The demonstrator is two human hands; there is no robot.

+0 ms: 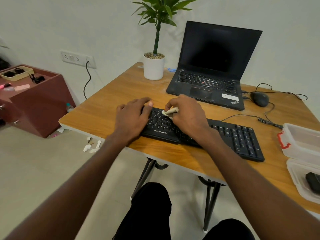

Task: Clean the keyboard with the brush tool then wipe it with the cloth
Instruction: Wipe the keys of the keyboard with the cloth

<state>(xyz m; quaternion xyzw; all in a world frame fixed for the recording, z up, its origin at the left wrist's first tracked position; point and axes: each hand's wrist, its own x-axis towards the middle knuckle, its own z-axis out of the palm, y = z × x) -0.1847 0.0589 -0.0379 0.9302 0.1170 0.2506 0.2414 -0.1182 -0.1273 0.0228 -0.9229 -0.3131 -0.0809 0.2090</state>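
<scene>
Wooden desk (107,108) carrying a black keyboard (239,137): left hand (132,115) rests flat on its left end, fingers straight; right hand (186,113) pinches a bunched cloth (170,111) against the keys.

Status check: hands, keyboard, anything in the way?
Left hand flat on keyboard left end. Right hand grips cloth, pressed on keys. Nothing in the way.

Free: bare table (110,108) at keyboard's (239,135) 9 and 6 o'clock.
Obstacles: laptop (207,84) 12 o'clock; plant pot (153,68) 11; mouse (259,99) 1; plastic boxes (301,141) 3.
</scene>
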